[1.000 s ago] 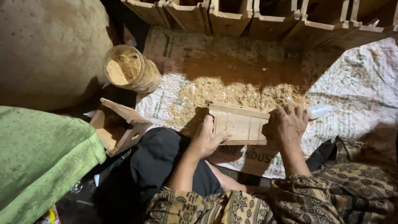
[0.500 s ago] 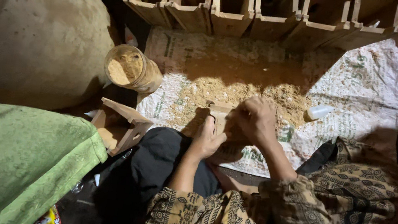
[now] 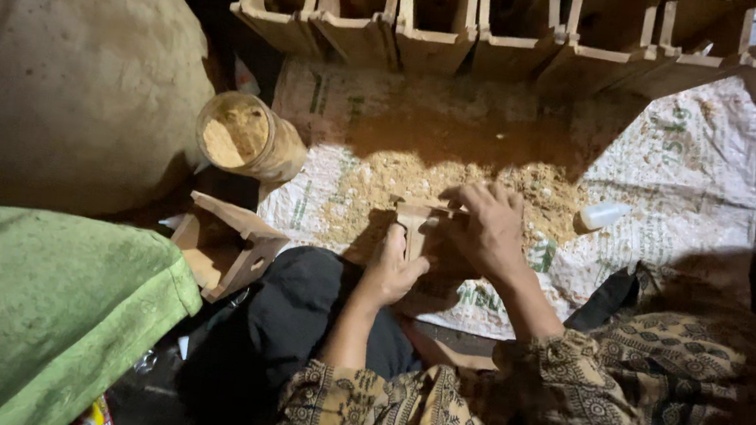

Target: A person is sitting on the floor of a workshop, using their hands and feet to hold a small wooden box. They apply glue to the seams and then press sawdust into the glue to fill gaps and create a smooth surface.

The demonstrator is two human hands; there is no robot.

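Hands meet over a small wooden piece (image 3: 415, 222) stood on edge above the person's lap: the left hand (image 3: 393, 272) clasps its near side, the right hand (image 3: 489, 228) closes over its top. Under it lies a woven sack (image 3: 681, 173) strewn with sawdust (image 3: 381, 184). A plastic jar (image 3: 248, 136) of the dust stands left. Beyond, a far row of finished-looking wooden frames (image 3: 440, 18) suggests much is done; an unfinished-looking wooden part (image 3: 225, 242) waits near-left, beside green cloth (image 3: 20, 313).
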